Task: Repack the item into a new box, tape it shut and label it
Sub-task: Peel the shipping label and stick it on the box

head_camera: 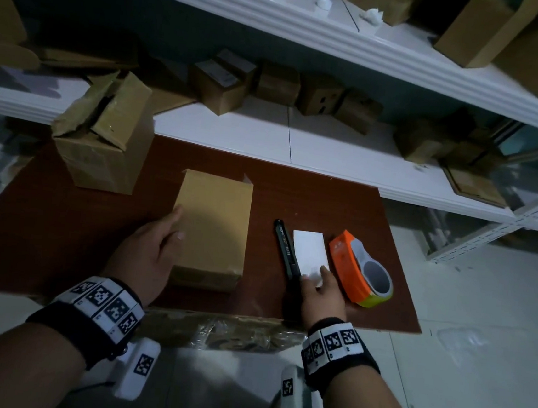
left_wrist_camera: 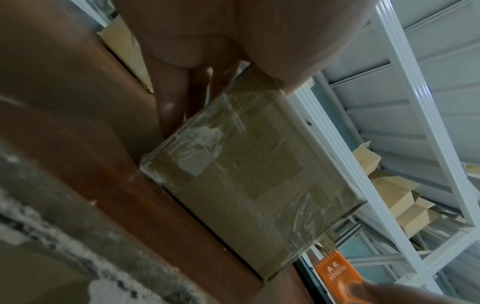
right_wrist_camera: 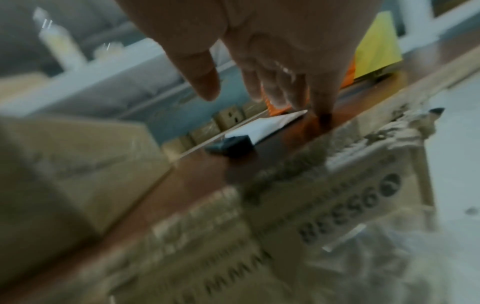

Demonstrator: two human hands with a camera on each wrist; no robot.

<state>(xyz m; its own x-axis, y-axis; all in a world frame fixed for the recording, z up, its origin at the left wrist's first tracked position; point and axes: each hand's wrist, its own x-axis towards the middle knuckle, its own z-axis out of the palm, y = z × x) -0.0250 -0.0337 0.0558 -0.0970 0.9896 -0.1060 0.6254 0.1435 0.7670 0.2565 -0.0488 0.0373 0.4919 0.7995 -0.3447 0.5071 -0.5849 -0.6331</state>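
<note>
A closed brown cardboard box (head_camera: pixel 213 224) lies flat in the middle of the red-brown table (head_camera: pixel 62 217). My left hand (head_camera: pixel 171 230) grips its near left edge, thumb on top and fingers down the side. In the left wrist view the box's taped end (left_wrist_camera: pixel 249 176) faces the camera, with my fingers (left_wrist_camera: pixel 171 102) against its side. A white label (head_camera: pixel 309 250) lies to the right of the box. My right hand (head_camera: pixel 314 279) rests straight fingertips on the label's near end. The right wrist view shows that hand (right_wrist_camera: pixel 265 92) spread above the label (right_wrist_camera: pixel 270 125).
A black pen-like tool (head_camera: pixel 284 248) lies left of the label and an orange tape dispenser (head_camera: pixel 353 271) right of it. A torn open box (head_camera: pixel 102 141) stands at the table's far left. Small cartons (head_camera: pixel 223 81) fill the white shelves behind.
</note>
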